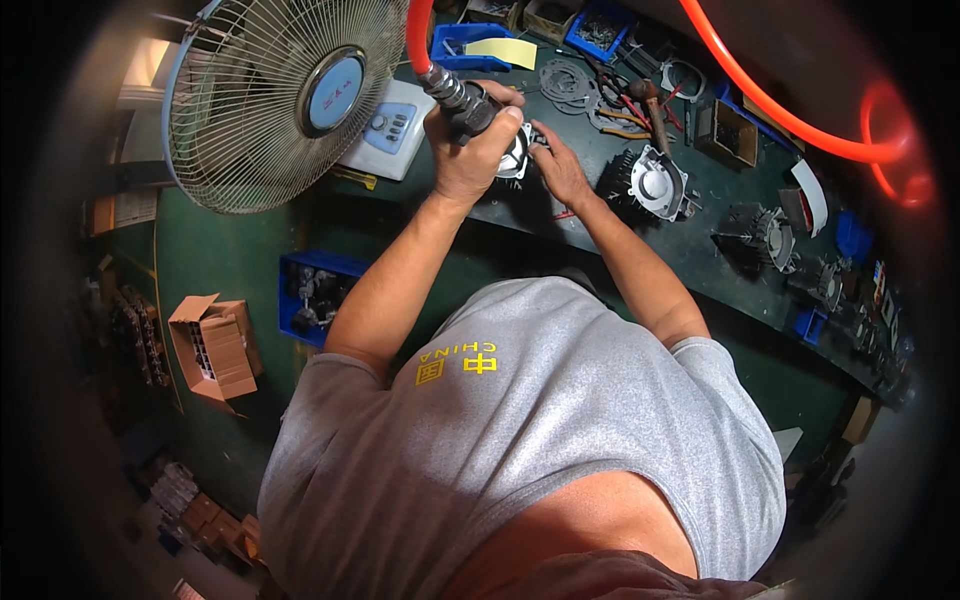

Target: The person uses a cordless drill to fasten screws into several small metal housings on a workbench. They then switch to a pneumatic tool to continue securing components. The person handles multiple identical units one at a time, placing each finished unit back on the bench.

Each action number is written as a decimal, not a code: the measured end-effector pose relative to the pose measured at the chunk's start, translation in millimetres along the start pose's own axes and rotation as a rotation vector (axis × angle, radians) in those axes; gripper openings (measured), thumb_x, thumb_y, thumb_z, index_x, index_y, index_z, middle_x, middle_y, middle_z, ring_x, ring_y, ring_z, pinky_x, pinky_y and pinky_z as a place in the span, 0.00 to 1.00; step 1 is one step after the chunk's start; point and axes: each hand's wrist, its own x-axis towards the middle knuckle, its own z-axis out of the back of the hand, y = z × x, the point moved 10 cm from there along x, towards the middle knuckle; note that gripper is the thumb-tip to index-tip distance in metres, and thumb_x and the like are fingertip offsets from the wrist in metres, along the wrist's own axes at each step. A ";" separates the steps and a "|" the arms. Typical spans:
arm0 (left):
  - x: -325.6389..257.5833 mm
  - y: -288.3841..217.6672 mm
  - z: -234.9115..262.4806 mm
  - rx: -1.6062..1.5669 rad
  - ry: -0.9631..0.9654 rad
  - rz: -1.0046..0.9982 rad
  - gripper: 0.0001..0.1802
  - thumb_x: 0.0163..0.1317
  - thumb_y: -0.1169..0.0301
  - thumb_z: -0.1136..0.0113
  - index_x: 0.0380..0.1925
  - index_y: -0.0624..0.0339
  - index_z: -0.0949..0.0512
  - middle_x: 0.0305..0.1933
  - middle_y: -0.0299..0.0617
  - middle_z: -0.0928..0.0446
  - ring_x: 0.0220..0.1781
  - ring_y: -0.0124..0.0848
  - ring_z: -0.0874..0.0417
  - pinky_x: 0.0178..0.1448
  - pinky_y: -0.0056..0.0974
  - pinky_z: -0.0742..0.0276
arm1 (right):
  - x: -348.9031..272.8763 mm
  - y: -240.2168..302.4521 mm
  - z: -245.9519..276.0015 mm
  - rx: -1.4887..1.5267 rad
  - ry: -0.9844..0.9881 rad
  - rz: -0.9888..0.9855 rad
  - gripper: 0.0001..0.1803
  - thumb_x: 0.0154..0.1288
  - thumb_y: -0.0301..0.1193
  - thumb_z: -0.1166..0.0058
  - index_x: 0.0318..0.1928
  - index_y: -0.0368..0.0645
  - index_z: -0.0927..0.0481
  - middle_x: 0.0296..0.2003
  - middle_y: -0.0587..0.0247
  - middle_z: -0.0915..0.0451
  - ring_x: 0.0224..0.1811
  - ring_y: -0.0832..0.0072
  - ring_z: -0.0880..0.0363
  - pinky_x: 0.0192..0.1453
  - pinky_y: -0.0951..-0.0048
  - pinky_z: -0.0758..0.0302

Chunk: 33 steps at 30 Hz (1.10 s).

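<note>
My left hand (472, 160) is wrapped around a dark air-powered driver (470, 112), which has a metal coupling and a red hose (418, 40) at its upper end. Under the tool, on the bench, sits a round silver metal housing (515, 160) with a dark opening, partly hidden by the left hand. My right hand (562, 172) grips the right side of this housing, thumb and fingers bent at its rim. The driver's tip is hidden behind my left hand. Right of that hand stands a similar finned housing (656, 186) with a silver face.
A fan (335, 95) and its pale base (388, 130) stand at the left. Pliers (622, 122), a hammer (652, 110), grey gaskets (568, 82) and blue bins (470, 45) lie farther back. More finned housings (765, 238) are at the right. A blue crate (300, 290) and cardboard box (215, 350) sit lower left.
</note>
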 end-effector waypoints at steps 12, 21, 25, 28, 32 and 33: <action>0.7 -0.3 5.2 -0.002 -0.028 0.018 0.08 0.56 0.78 0.33 0.36 0.67 0.17 0.36 0.42 0.14 0.38 0.29 0.15 0.48 0.37 0.19 | -0.8 2.9 2.2 -0.016 -0.014 0.016 0.32 0.71 0.42 0.49 0.71 0.41 0.30 0.66 0.40 0.25 0.69 0.47 0.27 0.73 0.61 0.32; -2.3 -1.8 -0.9 0.082 0.047 0.054 0.09 0.57 0.79 0.35 0.38 0.68 0.18 0.40 0.46 0.14 0.46 0.35 0.13 0.58 0.41 0.19 | -0.3 4.5 2.6 -0.021 -0.027 0.041 0.32 0.71 0.41 0.49 0.71 0.41 0.30 0.66 0.40 0.25 0.69 0.47 0.27 0.73 0.61 0.32; -0.7 0.3 -7.2 0.112 0.111 0.018 0.10 0.58 0.79 0.35 0.40 0.68 0.18 0.41 0.45 0.14 0.46 0.33 0.13 0.56 0.39 0.18 | 0.3 3.6 1.9 -0.004 -0.013 0.020 0.32 0.72 0.43 0.49 0.71 0.41 0.30 0.67 0.41 0.26 0.70 0.47 0.28 0.74 0.61 0.33; -1.0 -3.5 -26.5 0.151 0.247 0.066 0.11 0.58 0.78 0.34 0.42 0.67 0.18 0.42 0.45 0.14 0.46 0.32 0.13 0.56 0.38 0.18 | 0.1 1.4 -2.2 -0.018 0.004 0.027 0.34 0.73 0.46 0.49 0.72 0.41 0.30 0.67 0.41 0.26 0.71 0.48 0.28 0.74 0.60 0.33; -3.6 -4.9 -57.3 0.088 0.409 0.043 0.11 0.58 0.79 0.34 0.42 0.66 0.18 0.44 0.45 0.14 0.47 0.31 0.14 0.57 0.38 0.18 | 5.9 -9.2 -4.7 -0.131 0.053 -0.016 0.36 0.73 0.51 0.49 0.72 0.40 0.31 0.67 0.40 0.26 0.72 0.48 0.29 0.74 0.59 0.33; -3.3 -3.8 -58.9 0.107 0.425 0.032 0.11 0.58 0.80 0.33 0.42 0.66 0.18 0.43 0.44 0.14 0.46 0.31 0.14 0.58 0.38 0.18 | 5.3 -8.5 -5.0 -0.111 0.040 0.015 0.36 0.73 0.51 0.50 0.72 0.42 0.31 0.67 0.40 0.26 0.72 0.48 0.29 0.75 0.58 0.34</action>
